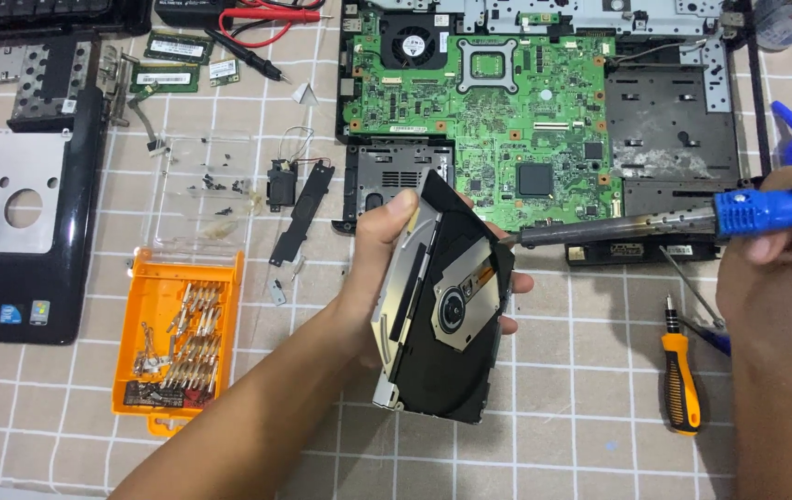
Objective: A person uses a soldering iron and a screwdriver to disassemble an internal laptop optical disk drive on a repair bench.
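My left hand [373, 268] grips a slim black and silver optical disc drive [447, 310], held upright with its tray side facing me. In my right hand [771, 278] is a soldering iron [655, 222] with a blue handle, and its dark metal tip touches the drive's upper right edge. Behind both lies an opened laptop base with a green motherboard [507, 111] and a small fan [413, 43].
An orange case of screwdriver bits [178, 343] lies at the left with its clear lid open. A black laptop palmrest [16, 213] sits at far left. An orange-handled screwdriver [681, 370] lies at right. Memory modules [169, 60], loose screws and red probe leads [266, 28] are at the top.
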